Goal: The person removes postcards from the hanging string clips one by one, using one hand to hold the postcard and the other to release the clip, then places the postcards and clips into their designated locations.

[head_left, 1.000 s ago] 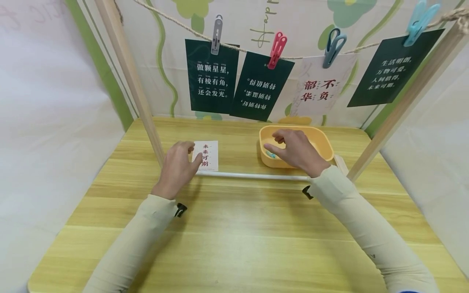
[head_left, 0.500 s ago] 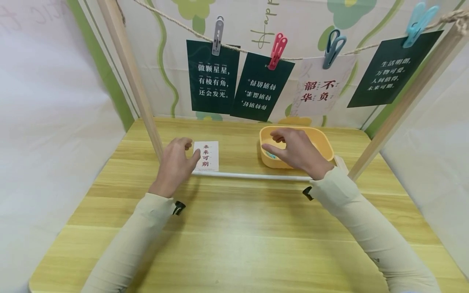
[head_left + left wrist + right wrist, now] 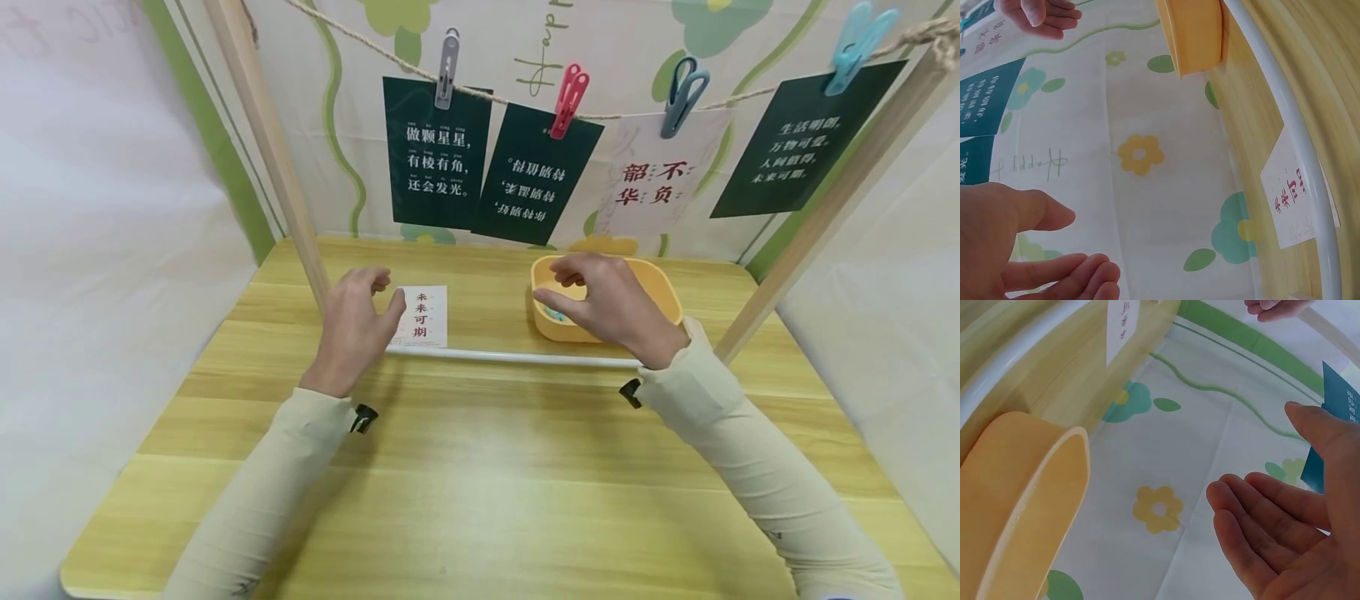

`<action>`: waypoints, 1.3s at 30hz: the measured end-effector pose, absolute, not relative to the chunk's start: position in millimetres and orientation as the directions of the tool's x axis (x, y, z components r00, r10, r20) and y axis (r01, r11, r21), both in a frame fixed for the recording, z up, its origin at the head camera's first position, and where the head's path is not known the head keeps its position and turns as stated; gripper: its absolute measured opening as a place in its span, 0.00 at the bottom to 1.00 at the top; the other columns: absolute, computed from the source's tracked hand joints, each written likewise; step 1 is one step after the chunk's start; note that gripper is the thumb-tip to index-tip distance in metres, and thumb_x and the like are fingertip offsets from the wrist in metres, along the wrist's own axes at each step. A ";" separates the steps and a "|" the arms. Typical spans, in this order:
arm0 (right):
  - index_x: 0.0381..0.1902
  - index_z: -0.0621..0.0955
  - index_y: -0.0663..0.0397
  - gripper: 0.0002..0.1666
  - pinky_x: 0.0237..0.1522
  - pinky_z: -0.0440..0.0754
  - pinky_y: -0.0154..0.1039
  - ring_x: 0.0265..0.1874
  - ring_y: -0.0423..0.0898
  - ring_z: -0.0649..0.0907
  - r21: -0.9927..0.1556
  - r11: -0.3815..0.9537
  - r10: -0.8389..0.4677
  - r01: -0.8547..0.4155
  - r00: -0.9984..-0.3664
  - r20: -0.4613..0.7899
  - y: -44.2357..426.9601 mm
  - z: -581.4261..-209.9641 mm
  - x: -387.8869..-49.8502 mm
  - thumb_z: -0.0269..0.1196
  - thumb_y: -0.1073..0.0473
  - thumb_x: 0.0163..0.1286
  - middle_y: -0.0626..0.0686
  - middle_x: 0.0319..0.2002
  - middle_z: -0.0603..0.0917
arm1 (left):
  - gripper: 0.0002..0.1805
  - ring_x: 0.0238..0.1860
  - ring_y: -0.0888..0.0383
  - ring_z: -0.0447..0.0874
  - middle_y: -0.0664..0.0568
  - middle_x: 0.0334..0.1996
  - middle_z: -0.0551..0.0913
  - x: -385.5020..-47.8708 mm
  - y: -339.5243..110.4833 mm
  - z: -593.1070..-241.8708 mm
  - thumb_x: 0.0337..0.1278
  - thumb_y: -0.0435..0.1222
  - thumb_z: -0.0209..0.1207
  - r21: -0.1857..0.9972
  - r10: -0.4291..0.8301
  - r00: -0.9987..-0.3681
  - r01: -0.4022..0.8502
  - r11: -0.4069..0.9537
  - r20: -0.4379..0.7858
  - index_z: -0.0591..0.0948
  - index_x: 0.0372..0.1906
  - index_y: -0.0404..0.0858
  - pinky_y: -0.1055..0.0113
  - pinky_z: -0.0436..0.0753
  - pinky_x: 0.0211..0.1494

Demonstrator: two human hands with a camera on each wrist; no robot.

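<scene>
The white card (image 3: pixel 426 317) lies flat on the wooden table (image 3: pixel 480 467), left of the middle, with red writing facing up. At the far left, a wooden post (image 3: pixel 273 142) stands with a slight lean. The left hand (image 3: pixel 351 321) is up in the air between this post and the card. Its fingers bend a little, with a gap between them and the thumb. In the left wrist view, the hand is well apart from the card, and a white pole (image 3: pixel 495 357) crosses in front of the card.

Higher up, a string (image 3: pixel 480 95) runs across. First, a gray clip (image 3: pixel 447 71) holds a green card (image 3: pixel 435 171) on it. Next, a pink clip (image 3: pixel 569 102) holds a tilted green card (image 3: pixel 534 179), and its words are upside down.

Below, to the right, a yellow box (image 3: pixel 566 332) sits on the table with something small and blue-green (image 3: pixel 553 315) inside. The right hand (image 3: pixel 611 300) is above the box. Its fingers curve softly, and the thumb sticks out away from them.

Over that hand, a dark blue clip (image 3: pixel 684 96) holds a pale card (image 3: pixel 656 187) with red words. Last, a light blue clip (image 3: pixel 858 52) holds another tilted green card (image 3: pixel 810 137), beside the right post (image 3: pixel 828 217).
</scene>
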State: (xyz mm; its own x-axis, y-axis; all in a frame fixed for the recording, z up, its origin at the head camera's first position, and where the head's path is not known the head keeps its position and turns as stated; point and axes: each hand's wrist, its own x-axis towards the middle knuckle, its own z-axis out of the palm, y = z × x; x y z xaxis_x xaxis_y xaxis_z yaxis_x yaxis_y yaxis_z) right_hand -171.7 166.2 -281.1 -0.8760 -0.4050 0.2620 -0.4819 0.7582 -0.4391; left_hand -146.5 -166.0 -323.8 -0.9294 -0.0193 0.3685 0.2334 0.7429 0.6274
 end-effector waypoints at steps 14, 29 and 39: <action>0.56 0.86 0.61 0.26 0.58 0.89 0.54 0.49 0.55 0.89 -0.406 0.752 -0.404 -0.519 -0.850 0.339 162.1 -269.2 -165.4 0.75 0.49 0.69 0.60 0.51 0.90 | 0.18 0.55 0.39 0.87 0.33 0.53 0.86 -147.6 -167.1 -310.1 0.72 0.33 0.61 0.713 -0.060 -0.874 0.353 0.605 0.483 0.82 0.59 0.26 0.48 0.85 0.67; 0.52 0.87 0.63 0.23 0.52 0.91 0.53 0.44 0.54 0.91 -0.361 0.713 -0.422 -0.601 -0.779 0.464 159.6 -261.5 -161.1 0.76 0.52 0.67 0.60 0.48 0.92 | 0.18 0.54 0.43 0.88 0.36 0.52 0.87 -154.5 -166.7 -302.1 0.74 0.35 0.61 0.764 -0.099 -0.864 0.376 0.524 0.493 0.83 0.58 0.27 0.52 0.86 0.67; 0.52 0.87 0.63 0.23 0.52 0.91 0.53 0.45 0.54 0.91 -0.329 0.710 -0.435 -0.623 -0.754 0.492 158.4 -254.3 -157.7 0.76 0.51 0.68 0.60 0.49 0.92 | 0.18 0.54 0.44 0.88 0.36 0.52 0.88 -157.5 -163.8 -294.0 0.74 0.36 0.61 0.764 -0.112 -0.848 0.400 0.506 0.518 0.83 0.58 0.28 0.55 0.86 0.66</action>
